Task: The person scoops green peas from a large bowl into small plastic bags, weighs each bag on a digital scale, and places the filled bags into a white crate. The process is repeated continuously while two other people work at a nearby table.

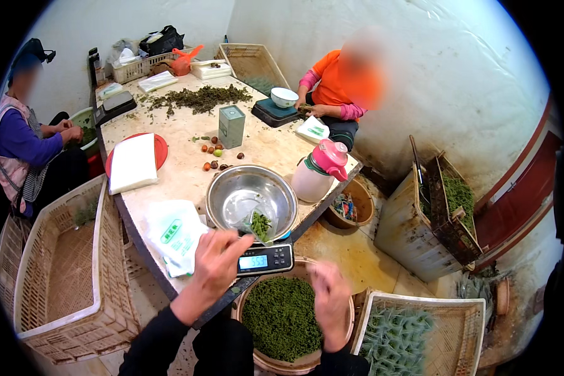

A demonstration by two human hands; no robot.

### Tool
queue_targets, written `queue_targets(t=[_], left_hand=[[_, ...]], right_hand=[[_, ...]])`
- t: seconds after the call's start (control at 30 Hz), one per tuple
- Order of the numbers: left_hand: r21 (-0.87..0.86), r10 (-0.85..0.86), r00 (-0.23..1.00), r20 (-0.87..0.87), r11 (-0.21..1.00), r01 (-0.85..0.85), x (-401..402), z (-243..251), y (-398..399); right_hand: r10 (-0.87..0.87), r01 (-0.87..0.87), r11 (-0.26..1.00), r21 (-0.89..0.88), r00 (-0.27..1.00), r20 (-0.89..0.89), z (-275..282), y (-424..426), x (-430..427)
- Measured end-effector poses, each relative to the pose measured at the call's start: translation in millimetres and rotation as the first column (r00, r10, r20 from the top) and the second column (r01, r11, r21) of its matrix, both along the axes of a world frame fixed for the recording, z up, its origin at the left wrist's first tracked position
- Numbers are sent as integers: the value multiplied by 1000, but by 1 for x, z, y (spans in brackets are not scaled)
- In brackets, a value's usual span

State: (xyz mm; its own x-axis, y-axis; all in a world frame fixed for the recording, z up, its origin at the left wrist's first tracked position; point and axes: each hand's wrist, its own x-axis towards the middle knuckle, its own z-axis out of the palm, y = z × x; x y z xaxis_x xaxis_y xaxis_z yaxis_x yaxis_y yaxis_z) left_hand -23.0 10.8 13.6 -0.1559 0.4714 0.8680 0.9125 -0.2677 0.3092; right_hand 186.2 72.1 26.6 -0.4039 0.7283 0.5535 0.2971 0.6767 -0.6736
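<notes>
A stainless steel bowl (pixel 230 192) stands on a digital kitchen scale (pixel 279 257) with a lit display at the table's near corner. Inside the bowl lies a clear plastic bag (pixel 261 226) holding green peppercorn sprigs. My left hand (pixel 216 263) is raised at the near left of the bowl, beside a stack of printed plastic bags (pixel 174 230); its fingers are bent, and whether it holds anything is unclear. My right hand (pixel 331 293), blurred, hovers over the right rim of a tub (pixel 351 324) filled with green peppercorns (pixel 282 319); its fingertips are close together.
A pink-lidded thermos (pixel 312 181), a green tin (pixel 231 127) and a red plate (pixel 162 150) under white bags stand on the table (pixel 183 127). Crates flank me, the right one (pixel 456 329) holding filled bags. Two people sit at the table's far right and left.
</notes>
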Motion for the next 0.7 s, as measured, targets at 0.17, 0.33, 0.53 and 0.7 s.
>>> queue_targets(t=[0.17, 0.33, 0.53, 0.7], left_hand=[[-186, -162, 974, 159, 964, 191, 72, -70, -57], [-510, -286, 885, 367, 734, 448, 115, -108, -91], [-680, -213, 899, 383, 593, 430, 132, -118, -65], [-685, -197, 805, 560, 436, 584, 133, -137, -59]], right_hand=[[24, 161, 967, -199, 716, 697, -253, -80, 53], [220, 123, 906, -406, 683, 697, -261, -85, 53], [44, 12, 731, -682, 997, 65, -193, -62, 78], [50, -16, 739, -674, 998, 31, -139, -64, 77]])
